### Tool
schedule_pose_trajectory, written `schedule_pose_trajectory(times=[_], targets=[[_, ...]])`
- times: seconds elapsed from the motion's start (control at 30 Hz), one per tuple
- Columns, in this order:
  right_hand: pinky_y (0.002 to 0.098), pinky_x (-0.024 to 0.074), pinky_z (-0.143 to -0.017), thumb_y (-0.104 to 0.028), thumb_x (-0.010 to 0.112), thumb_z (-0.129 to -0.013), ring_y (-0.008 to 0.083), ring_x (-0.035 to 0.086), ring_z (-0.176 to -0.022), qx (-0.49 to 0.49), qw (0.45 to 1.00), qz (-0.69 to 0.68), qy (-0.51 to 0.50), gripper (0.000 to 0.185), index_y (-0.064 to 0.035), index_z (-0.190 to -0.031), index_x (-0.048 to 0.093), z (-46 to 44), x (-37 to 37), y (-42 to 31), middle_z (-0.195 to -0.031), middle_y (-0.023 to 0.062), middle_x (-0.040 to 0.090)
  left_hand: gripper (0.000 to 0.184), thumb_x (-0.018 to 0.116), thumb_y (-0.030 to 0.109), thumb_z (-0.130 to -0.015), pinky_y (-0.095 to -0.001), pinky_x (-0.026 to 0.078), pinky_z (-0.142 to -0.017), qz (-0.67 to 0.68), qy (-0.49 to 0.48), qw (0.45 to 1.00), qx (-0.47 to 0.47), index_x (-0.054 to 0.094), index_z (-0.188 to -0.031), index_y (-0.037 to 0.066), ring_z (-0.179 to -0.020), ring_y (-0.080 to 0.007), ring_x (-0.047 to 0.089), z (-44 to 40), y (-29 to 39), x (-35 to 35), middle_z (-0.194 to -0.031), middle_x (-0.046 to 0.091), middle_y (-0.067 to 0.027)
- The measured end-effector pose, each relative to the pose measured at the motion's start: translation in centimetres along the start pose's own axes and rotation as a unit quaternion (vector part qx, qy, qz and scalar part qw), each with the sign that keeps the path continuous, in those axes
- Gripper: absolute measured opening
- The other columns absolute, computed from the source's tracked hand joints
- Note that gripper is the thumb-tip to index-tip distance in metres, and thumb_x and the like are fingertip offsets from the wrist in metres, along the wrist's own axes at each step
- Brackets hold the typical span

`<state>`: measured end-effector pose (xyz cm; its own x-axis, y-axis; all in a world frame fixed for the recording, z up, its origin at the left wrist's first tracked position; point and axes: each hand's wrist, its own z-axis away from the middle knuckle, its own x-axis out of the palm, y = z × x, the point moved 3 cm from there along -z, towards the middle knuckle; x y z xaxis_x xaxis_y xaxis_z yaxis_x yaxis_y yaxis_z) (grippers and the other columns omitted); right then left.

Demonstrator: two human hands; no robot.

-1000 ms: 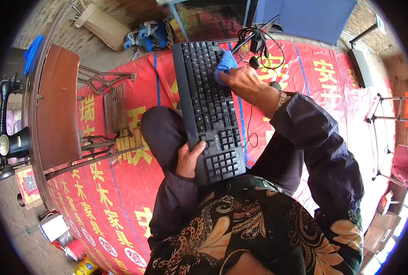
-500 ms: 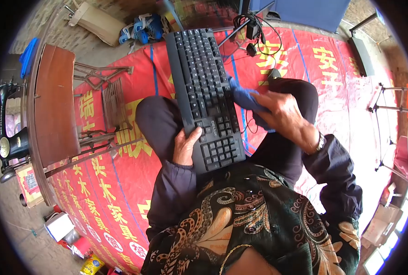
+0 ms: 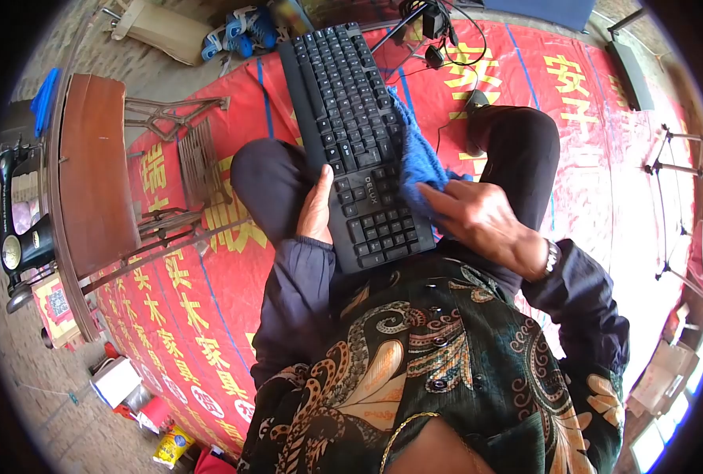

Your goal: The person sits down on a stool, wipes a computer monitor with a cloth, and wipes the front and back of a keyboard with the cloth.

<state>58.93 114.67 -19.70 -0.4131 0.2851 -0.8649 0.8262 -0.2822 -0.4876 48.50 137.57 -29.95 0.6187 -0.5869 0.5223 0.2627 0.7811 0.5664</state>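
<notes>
Head view: one black DELUX keyboard [image 3: 354, 146], keys up; lies over your lap between your bent legs [image 3: 264, 178], near end by your patterned shirt [image 3: 414, 347].
Keyboard, long axis: runs forward from you, far end leaning to your left; number pad [image 3: 383, 235] nearest you, spacebar edge to your left, rear edge to your right.
Left hand [image 3: 316, 209]: closed on the spacebar-side edge, thumb on top; remaining fingers hidden, their spread you cannot tell.
Left hold, reason: seemingly steadies the board, leaving its rear edge free.
Blue cloth [image 3: 422, 167]: draped along the rear edge, apparently touching it.
Right hand [image 3: 484, 221]: fingers curled in, gripping the cloth's near part.
Cloth, reason: probably held there to come between your fingers and the board.
Surroundings: red banner sheet [image 3: 245, 120] beneath you; black cable bundle [image 3: 435, 24] right of the far end.
</notes>
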Motion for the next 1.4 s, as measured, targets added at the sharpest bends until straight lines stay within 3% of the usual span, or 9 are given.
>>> schedule_pose_trajectory(times=[0.2,0.3,0.47,0.83,0.97,1.1,1.2,1.27,1.4], targets=[[0.0341,0.0502,-0.065,-0.006,0.073,-0.077,0.0272,0.064,-0.071,0.17,0.965,-0.119,0.162,0.04,-0.0059,-0.116,0.065,0.4,-5.6,1.0,-0.079,0.0122,0.062,0.058,0.06,0.047,-0.092,-0.0313,0.042,-0.1,-0.037,0.028,0.999,0.02,0.053,-0.131,0.004,-0.116,-0.016,0.053,-0.8,-0.1,-0.7,-0.127,0.057,-0.0053],[0.0294,0.0517,-0.07,-0.006,0.072,-0.08,0.0187,0.066,-0.076,0.2,0.941,-0.138,0.236,0.035,-0.0038,-0.115,0.066,-0.3,-6.8,1.6,-0.085,0.0116,0.066,0.058,0.06,0.047,-0.092,-0.0315,0.043,-0.1,-0.04,0.028,0.998,0.026,0.053,-0.131,0.004,-0.115,-0.0162,0.054,-0.9,-0.2,-0.9,-0.127,0.057,-0.0052],[0.0237,0.0501,-0.077,-0.009,0.069,-0.086,0.0093,0.063,-0.085,0.3,0.882,-0.235,0.277,0.03,0.0018,-0.114,0.065,0.5,-9.5,0.8,-0.093,0.0078,0.07,0.055,0.058,0.047,-0.093,-0.0343,0.048,-0.095,0.012,0.003,1.0,0.004,0.053,-0.129,0.005,-0.109,-0.018,0.059,-0.4,0.0,0.4,-0.124,0.06,-0.0068],[0.0256,0.0466,-0.078,-0.009,0.067,-0.087,0.0103,0.06,-0.08,0.38,0.755,-0.41,0.343,0.018,-0.0004,-0.103,0.068,7.1,-11.3,-2.6,-0.091,0.004,0.067,0.055,0.06,0.046,-0.092,-0.0348,0.048,-0.094,0.011,0.005,1.0,-0.012,0.054,-0.129,0.006,-0.109,-0.0176,0.059,-1.5,-0.3,-0.4,-0.124,0.06,-0.0056],[0.0284,0.0498,-0.081,-0.015,0.068,-0.083,0.0124,0.063,-0.084,0.394,0.799,-0.438,0.122,0.035,0.0037,-0.113,0.065,7.3,-9.0,-3.0,-0.092,0.0079,0.069,0.057,0.06,0.046,-0.092,-0.0333,0.044,-0.099,0.005,0.03,0.999,-0.014,0.053,-0.132,0.006,-0.113,-0.0162,0.056,-2.4,-0.8,-1.7,-0.128,0.057,-0.005],[0.0257,0.0489,-0.068,-0.021,0.067,-0.088,0.0061,0.056,-0.076,0.399,0.807,-0.434,0.039,0.033,0.0051,-0.109,0.065,5.8,-3.6,-1.9,-0.082,0.004,0.065,0.061,0.061,0.047,-0.091,-0.0324,0.037,-0.104,-0.021,0.031,0.999,0.017,0.05,-0.135,0.005,-0.12,-0.0155,0.051,-2.9,-1.1,-2.3,-0.134,0.053,-0.0054],[0.0288,0.0498,-0.064,-0.021,0.068,-0.087,0.0105,0.062,-0.07,0.37,0.828,-0.42,0.031,0.032,0.003,-0.108,0.066,5.2,1.0,0.1,-0.079,0.009,0.068,0.064,0.061,0.048,-0.091,-0.0323,0.037,-0.104,-0.052,0.054,0.997,0.037,0.049,-0.135,0.004,-0.121,-0.0161,0.049,-2.8,-1.0,-2.2,-0.135,0.052,-0.0054],[0.0343,0.051,-0.063,-0.023,0.07,-0.084,0.0246,0.068,-0.069,0.329,0.883,-0.332,0.044,0.03,0.0006,-0.102,0.067,4.2,2.6,0.8,-0.078,0.0162,0.068,0.065,0.061,0.049,-0.09,-0.0324,0.037,-0.104,-0.054,0.065,0.996,0.032,0.049,-0.135,0.004,-0.121,-0.0165,0.049,-2.6,-0.9,-1.8,-0.135,0.052,-0.0054],[0.0412,0.0513,-0.064,-0.03,0.071,-0.081,0.0366,0.065,-0.073,0.256,0.951,-0.173,0.035,0.031,-0.0017,-0.093,0.065,3.5,4.5,1.7,-0.076,0.0177,0.066,0.063,0.061,0.049,-0.09,-0.0333,0.041,-0.101,-0.043,0.057,0.997,0.036,0.051,-0.132,0.004,-0.117,-0.0172,0.052,-1.9,-0.6,-0.7,-0.13,0.054,-0.0059]])
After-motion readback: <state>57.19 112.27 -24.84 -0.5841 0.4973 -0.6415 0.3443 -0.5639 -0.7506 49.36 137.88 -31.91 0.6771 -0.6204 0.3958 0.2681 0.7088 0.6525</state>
